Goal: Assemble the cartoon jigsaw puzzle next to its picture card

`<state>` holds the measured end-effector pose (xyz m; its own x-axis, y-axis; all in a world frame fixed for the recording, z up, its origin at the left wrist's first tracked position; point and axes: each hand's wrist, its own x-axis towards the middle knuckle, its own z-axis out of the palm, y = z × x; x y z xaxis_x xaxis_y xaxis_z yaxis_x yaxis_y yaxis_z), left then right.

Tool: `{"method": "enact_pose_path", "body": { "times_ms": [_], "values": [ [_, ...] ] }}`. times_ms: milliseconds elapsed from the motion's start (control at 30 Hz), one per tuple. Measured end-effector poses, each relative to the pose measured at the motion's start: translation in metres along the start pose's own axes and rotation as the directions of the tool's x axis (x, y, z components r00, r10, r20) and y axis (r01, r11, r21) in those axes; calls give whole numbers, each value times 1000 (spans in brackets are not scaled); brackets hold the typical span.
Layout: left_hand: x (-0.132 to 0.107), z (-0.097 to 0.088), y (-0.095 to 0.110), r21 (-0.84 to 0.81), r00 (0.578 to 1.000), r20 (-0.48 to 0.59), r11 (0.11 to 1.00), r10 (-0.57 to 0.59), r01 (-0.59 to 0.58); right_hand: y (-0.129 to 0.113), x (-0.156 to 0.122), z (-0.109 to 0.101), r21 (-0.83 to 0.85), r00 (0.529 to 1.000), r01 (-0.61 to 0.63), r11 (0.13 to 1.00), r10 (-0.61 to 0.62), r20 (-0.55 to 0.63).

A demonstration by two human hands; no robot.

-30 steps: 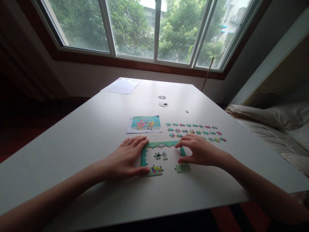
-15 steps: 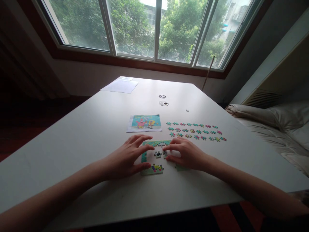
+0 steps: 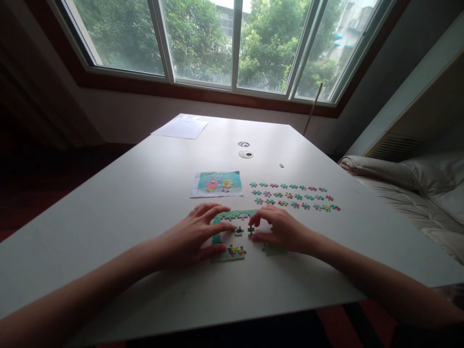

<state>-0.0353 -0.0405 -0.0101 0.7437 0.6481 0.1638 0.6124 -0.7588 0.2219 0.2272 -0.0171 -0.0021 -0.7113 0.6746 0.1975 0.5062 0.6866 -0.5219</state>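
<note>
Thumb and index finger of my right hand (image 3: 284,229) pinch a small dark-patterned jigsaw puzzle piece (image 3: 251,231). My left hand (image 3: 197,234) lies on the left side with its fingers spread, its index fingertip at the edge of another loose puzzle piece (image 3: 238,231). Both pieces are inside a partly joined puzzle frame (image 3: 234,214) with a teal top and left border. A joined section (image 3: 235,253) with a yellow and purple figure lies at the lower left. Under my right wrist a green section (image 3: 272,250) is partly hidden.
Rows of loose puzzle pieces (image 3: 298,197) lie to the right. A printed cartoon picture (image 3: 218,183) rests beyond my hands. Farther back are two round discs (image 3: 246,154), a tiny piece (image 3: 282,166) and a white paper sheet (image 3: 181,128). A cream sofa (image 3: 398,193) stands right of the table (image 3: 108,212).
My right thumb and index finger have closed on a piece and drawn it slightly right, away from the other loose piece. My left index finger has moved slightly right to that other piece.
</note>
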Motion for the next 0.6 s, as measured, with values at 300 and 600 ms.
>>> {"method": "enact_pose_path", "body": {
  "times_ms": [300, 600],
  "values": [
    [0, -14, 13, -53, 996, 0, 995, 85, -85, -14, -2, -2, 263, 989, -149, 953, 140, 52],
    [1, -17, 20, -73, 979, 89, 981, 184, -178, -20, -2, 13, 208, 997, -76, 975, 70, 35]
  ]
}}
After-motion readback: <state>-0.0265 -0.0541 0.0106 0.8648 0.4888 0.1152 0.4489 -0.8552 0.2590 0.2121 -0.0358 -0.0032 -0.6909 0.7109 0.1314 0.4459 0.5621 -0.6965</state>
